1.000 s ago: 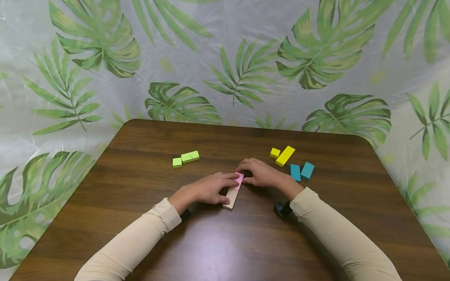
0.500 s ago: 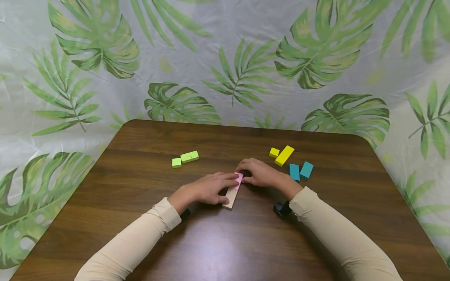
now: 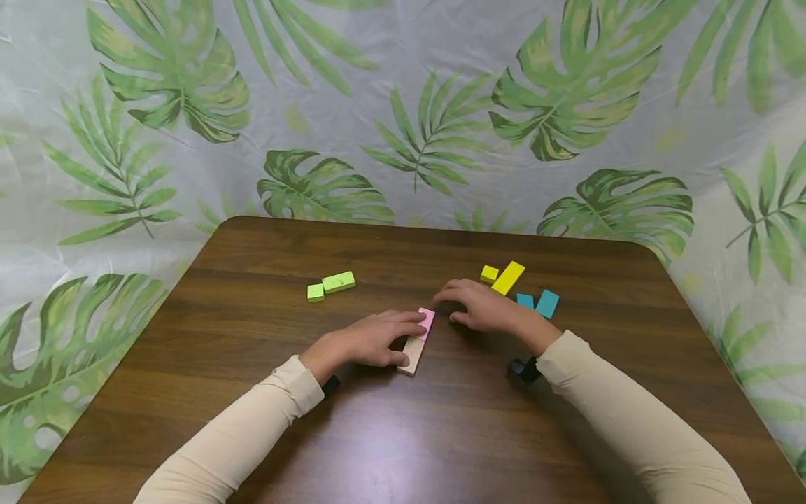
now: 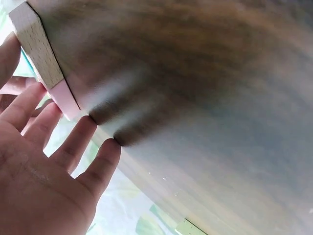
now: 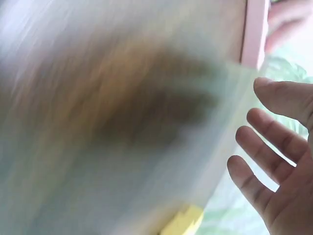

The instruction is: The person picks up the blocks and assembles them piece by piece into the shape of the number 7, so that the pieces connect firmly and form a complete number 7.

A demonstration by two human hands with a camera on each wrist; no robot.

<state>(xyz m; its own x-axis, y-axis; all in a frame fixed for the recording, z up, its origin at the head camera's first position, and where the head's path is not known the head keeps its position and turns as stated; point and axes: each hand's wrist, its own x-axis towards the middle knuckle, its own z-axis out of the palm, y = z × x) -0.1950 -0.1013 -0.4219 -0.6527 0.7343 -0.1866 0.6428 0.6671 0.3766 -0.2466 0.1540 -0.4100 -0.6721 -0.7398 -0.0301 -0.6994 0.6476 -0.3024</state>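
Observation:
My left hand (image 3: 378,339) rests on two flat blocks laid end to end, fingers on the pink block (image 3: 427,318) and thumb on the plain wooden block (image 3: 412,355). In the left wrist view its fingers stretch out quite straight, with the wooden block (image 4: 39,46) and pink block (image 4: 67,100) at upper left. Just right of the pink block, my right hand (image 3: 478,308) is apart from it and holds nothing. The right wrist view shows its loosely bent fingers spread beside the pink block (image 5: 253,39).
Two light green blocks (image 3: 338,281) lie at the back left of the brown table (image 3: 252,308). Beyond the right hand are a yellow cube (image 3: 489,274) and a long yellow block (image 3: 508,278). Two teal blocks (image 3: 547,304) lie near the right wrist, one partly hidden by it.
My right hand has let go of the pink block and moved right, now covering part of one teal block. The left hand and the two blocks under it have stayed put.

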